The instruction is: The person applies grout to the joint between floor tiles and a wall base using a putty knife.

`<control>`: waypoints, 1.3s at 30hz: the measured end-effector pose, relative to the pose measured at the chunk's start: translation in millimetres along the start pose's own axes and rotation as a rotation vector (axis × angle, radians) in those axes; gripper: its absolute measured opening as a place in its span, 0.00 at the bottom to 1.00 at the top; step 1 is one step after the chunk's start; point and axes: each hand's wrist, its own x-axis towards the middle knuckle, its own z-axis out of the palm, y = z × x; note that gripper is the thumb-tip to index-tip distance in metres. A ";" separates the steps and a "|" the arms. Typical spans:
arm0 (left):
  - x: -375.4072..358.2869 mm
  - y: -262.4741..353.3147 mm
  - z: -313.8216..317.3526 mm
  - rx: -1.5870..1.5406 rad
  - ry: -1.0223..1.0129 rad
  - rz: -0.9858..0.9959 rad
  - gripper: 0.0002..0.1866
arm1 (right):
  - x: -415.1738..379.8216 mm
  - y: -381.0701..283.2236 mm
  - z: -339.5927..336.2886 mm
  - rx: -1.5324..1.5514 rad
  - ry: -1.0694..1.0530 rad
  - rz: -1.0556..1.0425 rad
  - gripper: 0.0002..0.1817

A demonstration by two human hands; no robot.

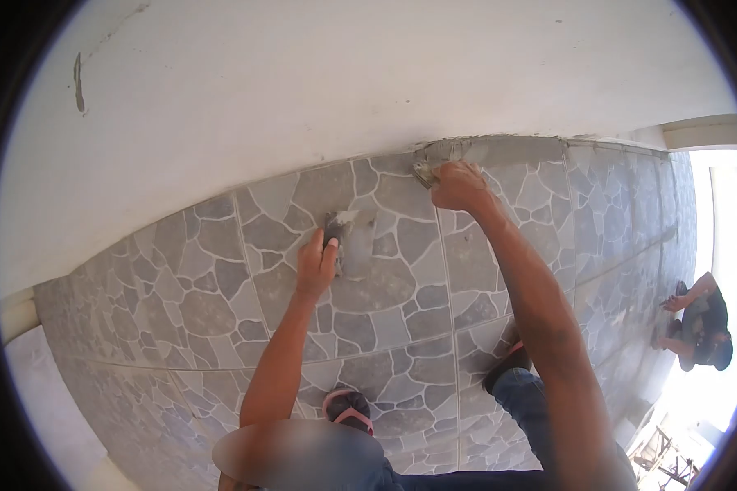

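Observation:
My left hand (315,262) is closed around a wide flat trowel (358,245) with a dark, smeared grip. Its grey blade hangs over the stone-patterned floor tiles (401,340), to the right of the fingers. Further up and right, my right hand (460,186) is a fist on a small putty knife (423,174), mostly hidden by the fingers. This knife is at the joint between two tiles, close to the foot of the white wall (368,74). Grey mortar (450,150) is smeared along the wall's base there.
My sandalled foot (350,409) and my other foot (508,366) stand on the tiles. At the far right another person (704,323) in a dark cap crouches on the floor near a bright opening. A white sheet-like surface (49,401) lies at the lower left.

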 end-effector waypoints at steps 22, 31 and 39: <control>-2.6 -1.8 -0.4 -0.022 -0.008 -0.048 0.15 | -15.2 -35.8 38.1 0.087 0.392 0.050 0.26; -0.9 -7.9 2.0 -0.001 0.000 -0.002 0.14 | -12.5 -12.9 30.3 0.037 0.396 0.072 0.29; -0.9 -9.9 3.5 0.001 0.039 0.012 0.12 | 7.7 -13.9 -7.2 -0.086 -0.071 -0.061 0.20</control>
